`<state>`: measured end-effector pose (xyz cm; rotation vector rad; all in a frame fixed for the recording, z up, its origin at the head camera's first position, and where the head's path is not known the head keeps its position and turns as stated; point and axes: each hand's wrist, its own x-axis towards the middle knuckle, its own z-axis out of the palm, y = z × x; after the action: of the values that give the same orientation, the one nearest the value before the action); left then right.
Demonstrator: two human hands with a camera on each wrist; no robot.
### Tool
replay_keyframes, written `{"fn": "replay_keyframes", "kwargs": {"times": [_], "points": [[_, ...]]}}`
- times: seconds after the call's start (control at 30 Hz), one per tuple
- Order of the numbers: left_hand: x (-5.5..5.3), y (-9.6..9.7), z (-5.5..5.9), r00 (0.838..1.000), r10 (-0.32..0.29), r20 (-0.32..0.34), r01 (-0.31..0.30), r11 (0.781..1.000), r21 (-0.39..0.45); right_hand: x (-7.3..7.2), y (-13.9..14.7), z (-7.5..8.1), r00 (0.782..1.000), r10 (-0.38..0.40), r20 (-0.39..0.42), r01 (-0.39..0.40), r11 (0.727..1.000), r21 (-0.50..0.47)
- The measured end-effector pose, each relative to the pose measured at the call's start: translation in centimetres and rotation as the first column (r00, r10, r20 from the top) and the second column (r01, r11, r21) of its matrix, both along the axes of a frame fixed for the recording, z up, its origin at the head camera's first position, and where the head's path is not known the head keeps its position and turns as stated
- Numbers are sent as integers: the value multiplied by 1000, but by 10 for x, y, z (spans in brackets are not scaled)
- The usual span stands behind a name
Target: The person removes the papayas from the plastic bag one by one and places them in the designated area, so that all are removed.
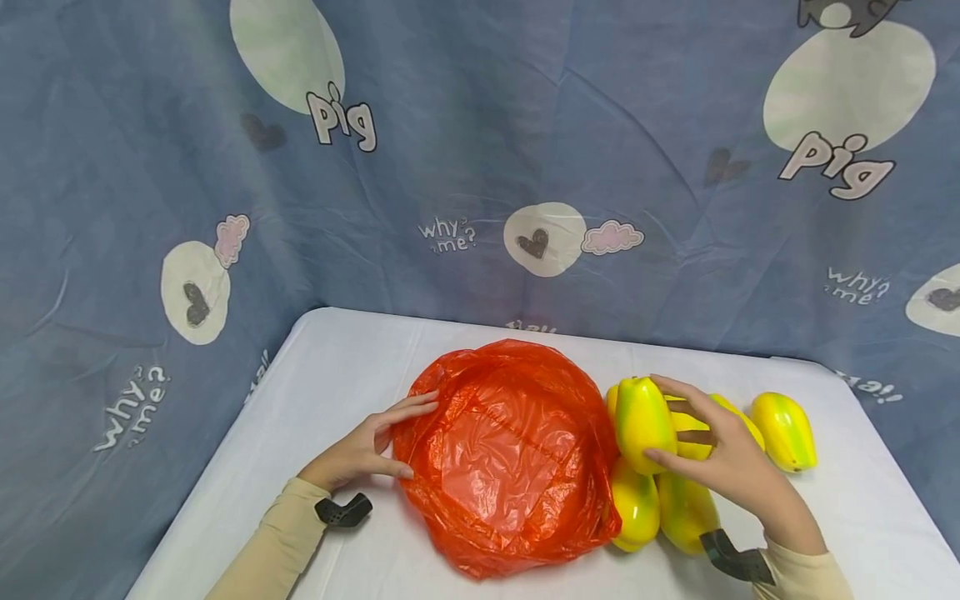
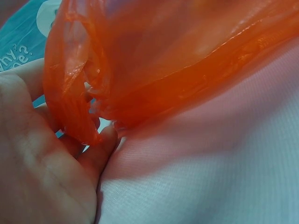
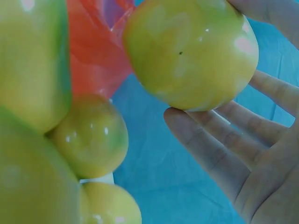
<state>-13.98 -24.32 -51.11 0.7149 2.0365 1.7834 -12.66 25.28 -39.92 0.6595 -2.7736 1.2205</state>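
Note:
A red plastic bag [image 1: 517, 450] lies spread wide on the table with its mouth upward. My left hand [image 1: 375, 446] is at its left side, fingers extended onto the rim and thumb lower down against the plastic. In the left wrist view a loose fold of the bag [image 2: 70, 79] partly covers those fingers. Right of the bag, my right hand [image 1: 723, 454] grips a yellow-green papaya [image 1: 645, 425] between thumb and fingers, raised over other papayas. From below, the right wrist view shows the held papaya's [image 3: 191, 56] rounded end, fingertips at its underside.
Below and behind the held fruit, several papayas [image 1: 635, 504] cluster against the bag's right side. Another papaya [image 1: 783, 432] lies apart at the far right. The white-covered table [image 1: 360, 358] has a printed blue curtain [image 1: 465, 150] behind and beside it.

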Motion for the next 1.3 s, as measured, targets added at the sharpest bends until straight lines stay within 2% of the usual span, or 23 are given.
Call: {"fn": "replay_keyframes", "kwargs": {"times": [0.33, 0.83, 1.3], "points": [[1, 0, 3, 1000, 3, 2, -3, 1000, 14, 13, 18, -2, 997, -80, -3, 80, 995, 56], [0, -2, -1, 1000, 0, -8, 0, 1000, -2, 22, 58, -8, 984, -178, 15, 177, 982, 73], [1, -1, 2, 1000, -1, 10, 1, 1000, 2, 31, 85, -21, 964, -247, 101, 227, 957, 179]]}}
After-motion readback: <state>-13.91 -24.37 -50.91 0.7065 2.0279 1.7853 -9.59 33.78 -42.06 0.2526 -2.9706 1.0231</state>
